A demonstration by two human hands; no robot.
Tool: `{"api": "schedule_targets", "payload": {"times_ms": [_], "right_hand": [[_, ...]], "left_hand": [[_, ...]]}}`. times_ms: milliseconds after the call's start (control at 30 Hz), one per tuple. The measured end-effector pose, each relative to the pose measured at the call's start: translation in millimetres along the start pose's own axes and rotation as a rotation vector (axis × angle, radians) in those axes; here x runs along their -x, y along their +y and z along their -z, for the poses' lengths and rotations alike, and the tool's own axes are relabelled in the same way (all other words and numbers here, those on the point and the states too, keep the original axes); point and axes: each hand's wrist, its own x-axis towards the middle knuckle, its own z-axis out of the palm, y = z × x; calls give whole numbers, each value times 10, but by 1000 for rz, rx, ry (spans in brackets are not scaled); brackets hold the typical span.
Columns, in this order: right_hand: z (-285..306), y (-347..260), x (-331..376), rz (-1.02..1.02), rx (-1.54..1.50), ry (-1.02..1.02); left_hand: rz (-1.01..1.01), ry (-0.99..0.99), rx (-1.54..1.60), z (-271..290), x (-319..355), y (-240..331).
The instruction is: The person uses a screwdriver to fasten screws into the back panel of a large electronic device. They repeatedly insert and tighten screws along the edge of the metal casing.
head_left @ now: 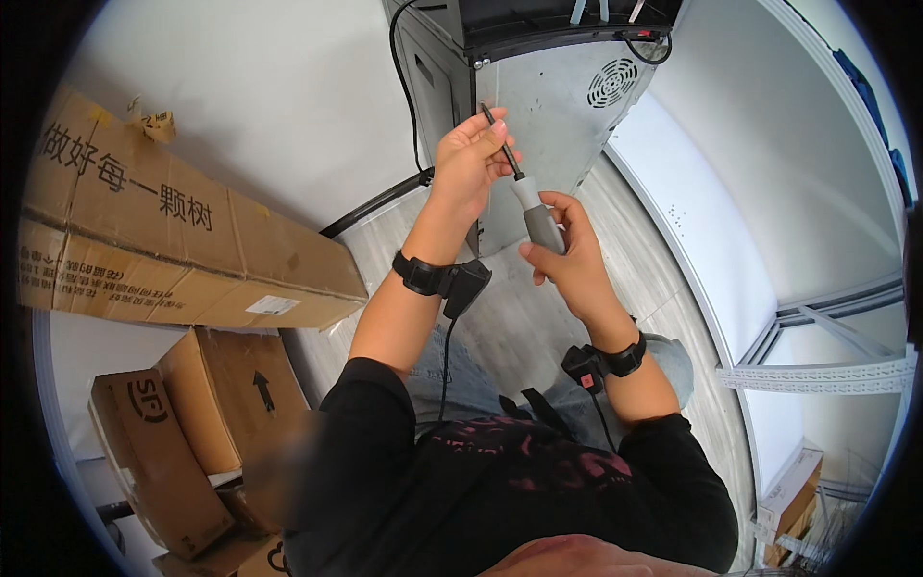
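A screwdriver [531,204] with a grey handle and a dark shaft slants in front of a metal cabinet's side panel [538,106]. My right hand [577,264] is closed round its handle, thumb and fingers on either side. The fingers of my left hand [464,163] pinch the shaft close to its tip. That tip lies by the panel's left edge, near the cabinet's dark corner post; I cannot tell whether it touches a screw. Two bolt heads [481,63] show higher on the same corner.
A round slotted vent [611,83] and a black cable [396,67] are on or beside the cabinet. Long cardboard boxes [192,231] and smaller cartons [240,394] stand at the left. A white shelf frame [692,212] curves along the right. Wired black straps [423,274] circle both wrists.
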Motion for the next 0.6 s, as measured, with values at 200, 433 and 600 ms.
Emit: {"api": "schedule_targets", "payload": {"times_ms": [200, 433, 600], "right_hand": [[198, -35, -14, -287, -552, -283], [124, 66, 2, -118, -121, -98], [175, 101, -57, -135, -200, -207]], "left_hand": [[-33, 47, 0, -19, 38, -11], [27, 64, -45, -78, 61, 44], [-5, 41, -119, -24, 33, 52]]}}
